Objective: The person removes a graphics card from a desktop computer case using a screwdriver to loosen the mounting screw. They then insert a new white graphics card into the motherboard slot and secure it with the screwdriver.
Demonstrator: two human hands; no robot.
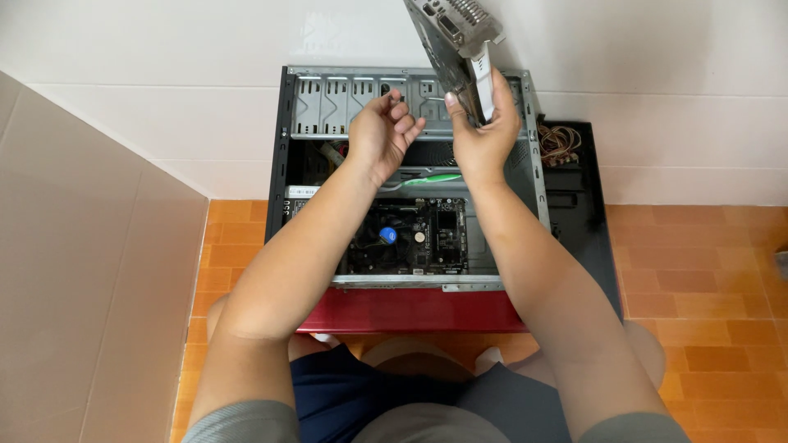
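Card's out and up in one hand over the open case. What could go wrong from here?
1. The right hand alone holds the graphics card by its bracket end, tilted above the open case; a slip could drop it onto the motherboard.
2. A green-handled screwdriver lies loose inside the case, so it might get knocked onto the board.

Floor (706,287): square orange-brown tiles, shades varying tile to tile, pale grout lines. Far wall (164,107): large white tiles, glossy, meeting floor in straight line across frame. Left side: beige tiled wall (90,287), slanting into view, joining white wall at corner (seam runs diagonally from upper left). Light: even, soft, faint sheen on white tiles near top centre, no hard shadows. Small grey object at right edge of floor, cut off by frame, kind unclear.
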